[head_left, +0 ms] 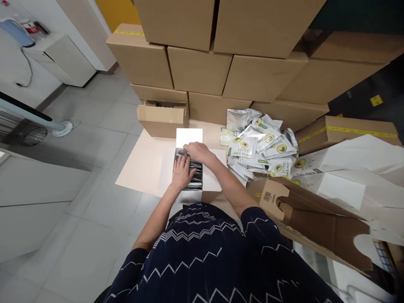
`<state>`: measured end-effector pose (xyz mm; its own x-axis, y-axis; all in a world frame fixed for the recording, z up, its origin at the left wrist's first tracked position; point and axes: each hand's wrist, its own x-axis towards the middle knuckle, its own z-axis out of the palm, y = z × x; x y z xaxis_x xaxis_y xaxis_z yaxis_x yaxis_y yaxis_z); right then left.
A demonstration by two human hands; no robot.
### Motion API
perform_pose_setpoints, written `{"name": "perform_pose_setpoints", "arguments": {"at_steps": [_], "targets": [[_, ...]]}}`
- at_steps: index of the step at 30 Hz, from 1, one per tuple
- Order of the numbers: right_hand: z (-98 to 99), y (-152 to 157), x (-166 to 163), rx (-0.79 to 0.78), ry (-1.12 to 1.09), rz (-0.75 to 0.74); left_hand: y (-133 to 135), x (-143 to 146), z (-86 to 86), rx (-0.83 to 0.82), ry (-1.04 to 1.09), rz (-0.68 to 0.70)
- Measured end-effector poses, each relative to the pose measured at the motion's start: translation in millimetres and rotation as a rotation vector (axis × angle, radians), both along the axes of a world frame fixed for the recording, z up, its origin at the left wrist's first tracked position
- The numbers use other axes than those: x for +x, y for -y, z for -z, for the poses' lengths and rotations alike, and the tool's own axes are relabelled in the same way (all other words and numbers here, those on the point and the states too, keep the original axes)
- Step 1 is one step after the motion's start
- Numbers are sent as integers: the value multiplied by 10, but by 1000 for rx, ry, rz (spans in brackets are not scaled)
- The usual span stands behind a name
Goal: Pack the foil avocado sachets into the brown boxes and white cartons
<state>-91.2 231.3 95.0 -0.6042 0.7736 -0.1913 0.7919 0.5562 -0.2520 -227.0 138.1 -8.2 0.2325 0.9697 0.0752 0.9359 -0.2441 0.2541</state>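
White card is forming the open-flapped rectangular box (189, 136), which is standing on the pale tabletop (135, 166). Dark, thin, flat packets (196, 177) are sitting in a row inside it. The left hand (181, 171) is lying open, fingers spread, across the packets. The right hand (196, 152) is resting, fingers bent, at the box's far end; whether it is gripping anything cannot be told. Silver foil sachets (243, 147) with avocado prints are lying heaped to the right, and an open brown cardboard carton (160, 122) is standing beyond the box, to the left.
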Motion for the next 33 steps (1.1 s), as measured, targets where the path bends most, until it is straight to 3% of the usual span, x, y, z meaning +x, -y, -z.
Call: {"name": "perform_pose_setpoints", "arguments": {"at_steps": [10, 21, 25, 30, 33], "targets": [[340, -81, 37, -46, 137, 101, 28, -1, 1, -11, 22, -15], [453, -66, -235, -23, 138, 125, 18, 2, -19, -29, 8, -11], [507, -97, -254, -38, 136, 132, 23, 5, -97, -37, 24, 0], [442, -155, -18, -83, 45, 153, 376, -208, -308, 168, 204, 44], [392, -192, 233, 39, -102, 314, 816, -457, -284, 316, 356, -125]]}}
